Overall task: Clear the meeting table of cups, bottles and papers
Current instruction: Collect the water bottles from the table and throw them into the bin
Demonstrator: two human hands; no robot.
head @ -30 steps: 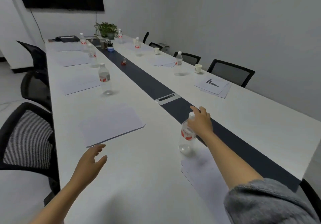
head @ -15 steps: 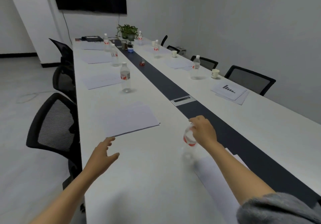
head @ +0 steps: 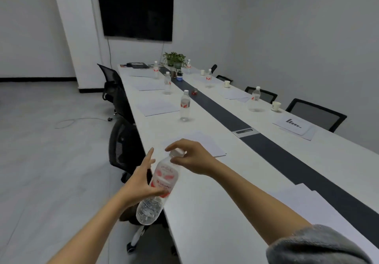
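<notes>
Pinching the cap [head: 176, 152], right hand [head: 194, 160] fingertips hold the tilted bottle [head: 150, 210] (red label [head: 165, 178]); left hand [head: 138, 185] thumb and fingers clasp its middle

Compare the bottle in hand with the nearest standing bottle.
The held bottle is tilted, off the table; the standing bottle is upright on it. The left hand grips the held bottle's body, the right hand its cap; the standing bottle is untouched. Both: clear, white caps, red labels.
</notes>
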